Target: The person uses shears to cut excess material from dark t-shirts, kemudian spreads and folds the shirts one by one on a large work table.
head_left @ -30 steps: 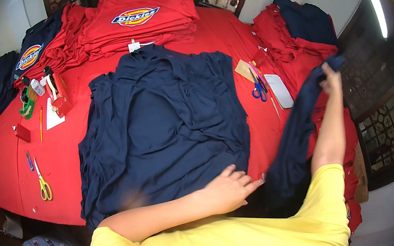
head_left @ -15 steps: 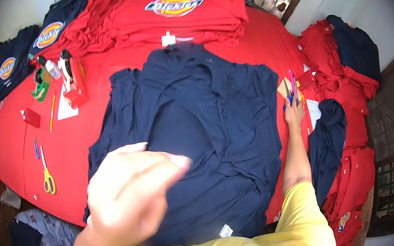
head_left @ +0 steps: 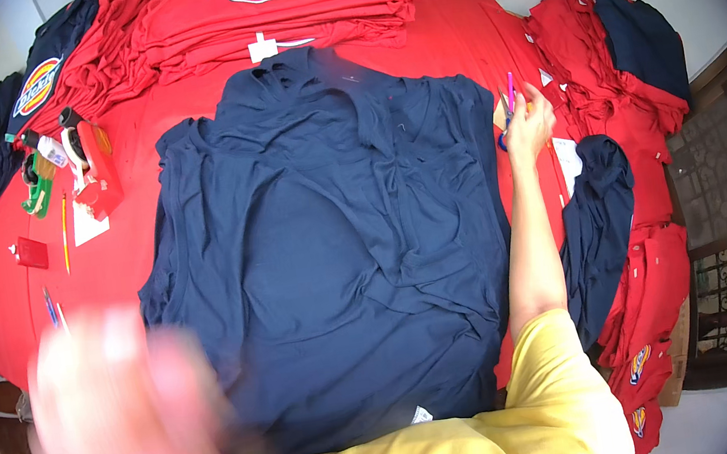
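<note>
A dark navy sleeveless shirt (head_left: 306,244) lies spread in front of me, its cloth wrinkled round the neck and armholes. My left hand (head_left: 126,414) is raised close to the camera at the lower left, so smeared by motion that its fingers cannot be read. Past the shirt's right edge, my right hand (head_left: 531,124) has its fingers closed round blue-handled scissors (head_left: 503,141), whose blades point away from me. A pink pen-like stick (head_left: 510,84) stands up right beside the blades. Part of the handle is hidden by the fingers.
Red cloth (head_left: 18,323) covers the table. Far back lies a stack of red shirts (head_left: 281,17); more red garments (head_left: 613,102) line the right side. At left are a red tape dispenser (head_left: 98,175), a green tape dispenser (head_left: 37,192), a yellow pencil (head_left: 65,234) and a small red box (head_left: 30,253).
My left hand has swung left and down from over the shirt, covering where the yellow-handled scissors lay. My right hand has shifted slightly farther away. The whole view has also shifted.
</note>
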### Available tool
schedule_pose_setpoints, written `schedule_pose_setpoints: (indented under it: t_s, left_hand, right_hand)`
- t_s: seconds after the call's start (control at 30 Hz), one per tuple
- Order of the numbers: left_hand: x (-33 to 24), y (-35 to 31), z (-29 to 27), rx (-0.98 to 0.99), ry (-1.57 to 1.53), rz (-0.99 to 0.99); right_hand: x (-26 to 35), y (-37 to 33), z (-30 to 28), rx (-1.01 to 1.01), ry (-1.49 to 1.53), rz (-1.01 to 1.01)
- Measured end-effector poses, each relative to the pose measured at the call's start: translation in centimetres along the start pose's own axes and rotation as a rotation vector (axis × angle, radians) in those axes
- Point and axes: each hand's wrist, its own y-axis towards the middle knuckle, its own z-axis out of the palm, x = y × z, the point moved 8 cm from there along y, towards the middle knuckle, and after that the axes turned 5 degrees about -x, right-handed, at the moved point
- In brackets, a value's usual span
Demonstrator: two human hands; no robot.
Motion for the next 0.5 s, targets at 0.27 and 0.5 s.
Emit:
schedule_pose_setpoints:
  t_s: [0.27,0.5]
  left_hand:
    - [27.6,-10.2,11.5,0.352,0.586,-0.779]
    - [37.1,-10.7,12.0,0.203,0.001,-0.968]
  right_hand:
    - [20.3,-10.3,9.2,1.14,0.257,-0.217]
    - [14.0,2.3,13.3,0.589,0.59,0.197]
